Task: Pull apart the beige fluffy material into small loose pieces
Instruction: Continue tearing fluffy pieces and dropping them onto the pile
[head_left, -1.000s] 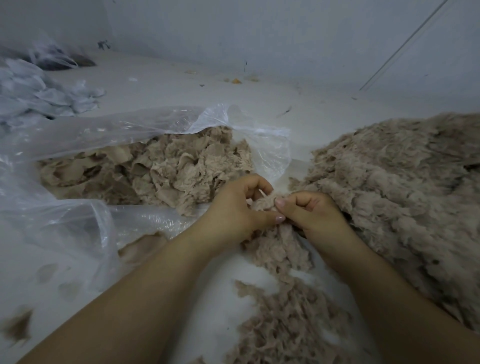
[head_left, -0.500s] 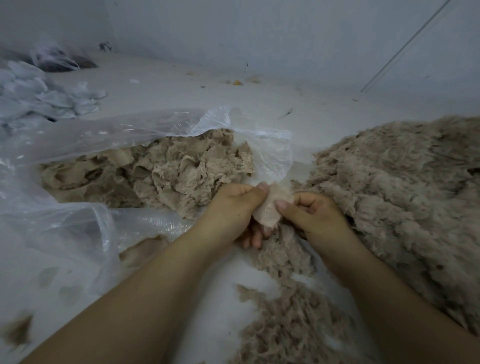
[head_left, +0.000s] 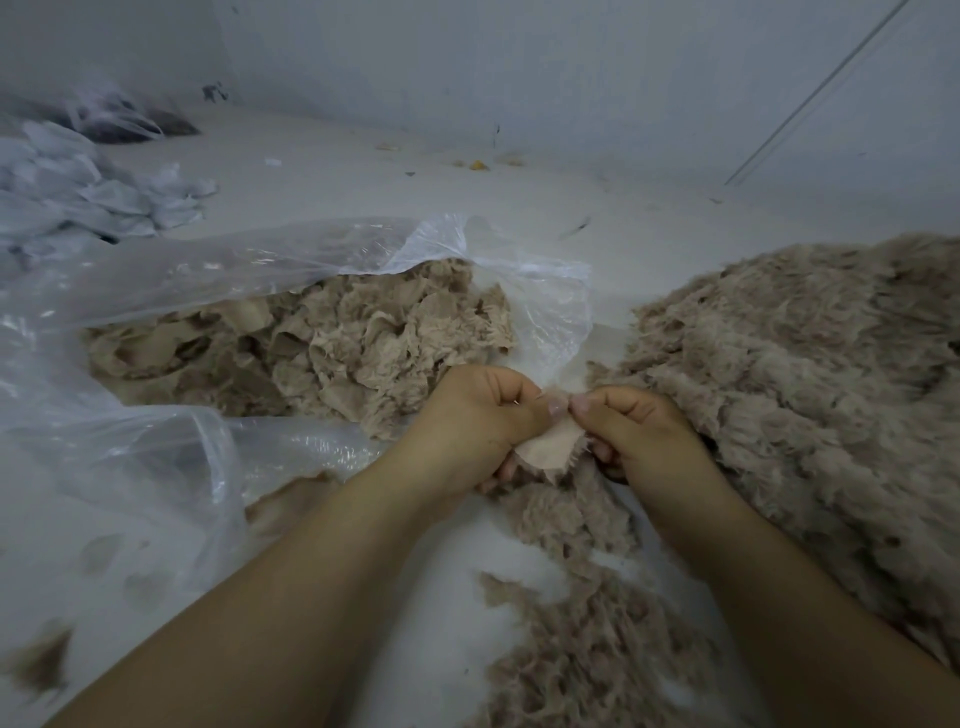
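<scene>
A small beige scrap (head_left: 550, 451) with a smooth backing and frayed edge sits between my two hands at the centre. My left hand (head_left: 478, 421) and my right hand (head_left: 636, 428) both pinch its top edge, thumbs and fingertips nearly touching. A large heap of beige fluffy material (head_left: 800, 395) lies to the right, against my right hand. Loose pulled pieces (head_left: 587, 623) trail over the white floor below my hands. More torn beige pieces (head_left: 332, 343) fill the open clear plastic bag (head_left: 156, 291) on the left.
A pile of pale crumpled plastic bags (head_left: 78, 192) lies at the far left, with a dark bagged lump (head_left: 130, 124) behind it. A white wall (head_left: 571, 78) closes the back. Small crumbs (head_left: 475, 165) dot the floor near the wall.
My hands have turned the scrap so its smooth backing faces me, and both now pinch its top edge close together. The piles and the bag lie as before.
</scene>
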